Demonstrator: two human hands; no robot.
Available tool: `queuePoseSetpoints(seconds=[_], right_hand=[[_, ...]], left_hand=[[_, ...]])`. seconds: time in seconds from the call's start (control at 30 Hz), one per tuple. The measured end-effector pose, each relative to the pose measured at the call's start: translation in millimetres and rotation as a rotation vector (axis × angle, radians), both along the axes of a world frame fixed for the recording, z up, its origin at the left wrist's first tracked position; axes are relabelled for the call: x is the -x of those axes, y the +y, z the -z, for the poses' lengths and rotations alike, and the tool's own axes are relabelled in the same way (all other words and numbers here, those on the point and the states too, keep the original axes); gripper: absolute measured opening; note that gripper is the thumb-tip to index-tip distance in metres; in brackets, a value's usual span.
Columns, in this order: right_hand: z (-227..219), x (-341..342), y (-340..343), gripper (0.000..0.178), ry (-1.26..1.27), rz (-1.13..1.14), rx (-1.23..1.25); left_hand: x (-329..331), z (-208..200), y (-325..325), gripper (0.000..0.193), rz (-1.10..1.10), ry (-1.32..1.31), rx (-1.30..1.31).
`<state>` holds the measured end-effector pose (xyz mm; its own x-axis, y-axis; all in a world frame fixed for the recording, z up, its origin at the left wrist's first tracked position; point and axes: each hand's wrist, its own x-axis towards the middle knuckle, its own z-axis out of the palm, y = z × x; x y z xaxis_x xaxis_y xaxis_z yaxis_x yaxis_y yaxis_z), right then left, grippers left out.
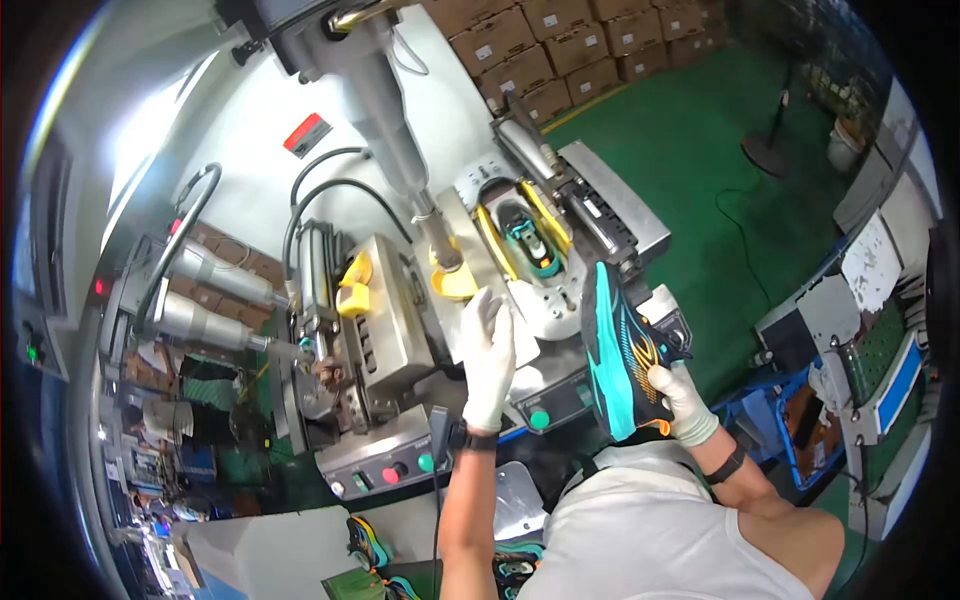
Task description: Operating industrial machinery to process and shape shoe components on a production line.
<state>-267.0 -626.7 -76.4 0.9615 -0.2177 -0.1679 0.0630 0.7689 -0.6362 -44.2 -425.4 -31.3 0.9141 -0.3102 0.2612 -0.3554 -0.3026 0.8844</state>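
Note:
A running shoe, black with orange lines and a teal sole, stands toe up in my right hand. That hand wears a white glove, its fingers closed near the heel and the thumb on the shoe's side. My left hand, gloved too, reaches up in front of the press, fingers stretched out and nothing visible in them. Just beyond its fingertips are a yellow pad and the metal press rod. A second black and teal shoe sits in the machine's right station between yellow side pads.
A control panel with red and green buttons fronts the machine's left station. More shoes lie on a surface at lower left. A blue crate is at right, a standing fan farther off. Cardboard boxes are stacked behind.

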Motion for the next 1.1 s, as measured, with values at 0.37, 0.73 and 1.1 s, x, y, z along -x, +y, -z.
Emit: queuePoseSetpoints(seconds=[0.37, 0.73, 1.1], right_hand=[[-16.7, 42.3, -40.4, 0.074, 0.248, 0.228, 0.193], [-39.5, -91.7, -43.9, 0.042, 0.214, 0.111, 0.628], [153.8, -425.2, -68.2, 0.038, 0.170, 0.223, 1.786]], left_hand=[[-189.3, 182.3, -167.8, 0.052, -0.408, -0.077, -0.432], [-72.6, 38.5, -1.3, 0.035, 0.077, 0.294, 0.163], [205.2, 30.8, 237.7, 0.034, -0.353, 0.895, -0.083]])
